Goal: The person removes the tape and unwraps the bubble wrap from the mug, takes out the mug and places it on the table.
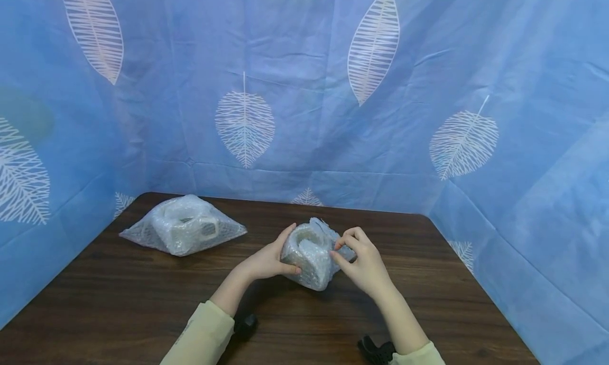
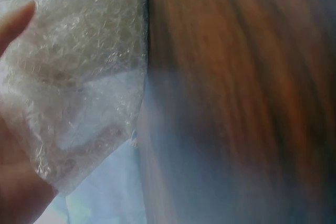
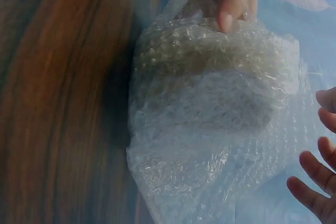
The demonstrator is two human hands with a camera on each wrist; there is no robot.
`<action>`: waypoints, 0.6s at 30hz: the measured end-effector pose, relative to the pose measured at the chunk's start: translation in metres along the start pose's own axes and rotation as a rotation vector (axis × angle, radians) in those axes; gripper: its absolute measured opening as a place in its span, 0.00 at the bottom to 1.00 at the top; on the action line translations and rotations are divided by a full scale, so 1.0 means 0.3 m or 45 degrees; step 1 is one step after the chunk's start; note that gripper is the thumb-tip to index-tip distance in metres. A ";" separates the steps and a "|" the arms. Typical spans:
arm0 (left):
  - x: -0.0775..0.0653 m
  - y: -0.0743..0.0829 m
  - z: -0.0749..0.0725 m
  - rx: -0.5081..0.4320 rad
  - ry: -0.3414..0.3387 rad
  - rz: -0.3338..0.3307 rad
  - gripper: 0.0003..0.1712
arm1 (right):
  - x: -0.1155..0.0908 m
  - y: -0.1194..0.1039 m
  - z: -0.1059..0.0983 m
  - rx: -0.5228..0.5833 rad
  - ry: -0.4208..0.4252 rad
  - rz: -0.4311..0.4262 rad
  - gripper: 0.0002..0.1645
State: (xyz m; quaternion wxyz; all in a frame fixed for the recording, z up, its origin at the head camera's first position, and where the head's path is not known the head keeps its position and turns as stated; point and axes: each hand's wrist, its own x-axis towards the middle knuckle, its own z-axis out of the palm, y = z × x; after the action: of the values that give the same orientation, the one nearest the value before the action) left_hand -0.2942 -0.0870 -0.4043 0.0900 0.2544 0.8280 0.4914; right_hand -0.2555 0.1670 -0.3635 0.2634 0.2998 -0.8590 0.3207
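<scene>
A bubble-wrapped package [image 1: 306, 254] sits over the middle of the table, a pale rounded shape showing dimly through its wrap. My left hand [image 1: 273, 256] grips its left side, thumb in front and fingers round the back. In the right wrist view, the left thumb presses on the bubble wrap [image 3: 205, 98]. My right hand [image 1: 363, 262] is at the package's right edge, thumb and forefinger tips close together beside the wrap. Those fingers [image 3: 312, 171] look loosely bent and spaced apart from the wrap in the right wrist view.
Another bubble-wrapped package [image 1: 185, 225] lies at the back left of the dark wooden table [image 1: 304, 323]. Its pointed corners spread to both sides. A blue curtain [image 1: 304, 122] with white leaf prints hangs behind and on both sides.
</scene>
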 end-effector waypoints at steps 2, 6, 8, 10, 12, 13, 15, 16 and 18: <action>-0.002 -0.003 -0.007 -0.033 -0.013 -0.001 0.62 | -0.007 -0.002 -0.002 -0.017 0.006 0.014 0.09; -0.004 -0.009 -0.024 -0.109 -0.034 0.001 0.58 | -0.014 -0.006 0.000 -0.031 0.015 0.056 0.09; -0.004 -0.013 -0.031 -0.152 -0.044 0.015 0.56 | -0.016 -0.010 0.003 -0.031 0.020 0.088 0.11; -0.004 -0.017 -0.037 -0.188 -0.048 0.027 0.52 | -0.017 -0.016 0.009 -0.018 0.017 0.136 0.14; -0.003 -0.020 -0.042 -0.229 -0.047 0.043 0.49 | -0.019 -0.023 0.015 -0.009 0.001 0.198 0.17; -0.003 -0.021 -0.044 -0.243 -0.044 0.051 0.48 | -0.020 -0.025 0.019 0.000 -0.013 0.228 0.19; -0.004 -0.023 -0.047 -0.253 -0.035 0.057 0.46 | -0.023 -0.029 0.029 0.006 -0.049 0.285 0.23; -0.004 -0.024 -0.048 -0.256 -0.032 0.059 0.45 | -0.024 -0.030 0.034 0.008 -0.070 0.308 0.26; -0.003 -0.027 -0.048 -0.256 -0.028 0.067 0.44 | -0.026 -0.031 0.044 0.005 -0.111 0.344 0.31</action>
State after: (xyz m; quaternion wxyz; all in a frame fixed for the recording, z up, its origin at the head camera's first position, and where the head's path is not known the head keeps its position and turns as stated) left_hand -0.3018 -0.1016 -0.4043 0.1112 0.2712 0.7666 0.5713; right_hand -0.2470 0.1547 -0.3735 0.1798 0.1954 -0.9015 0.3418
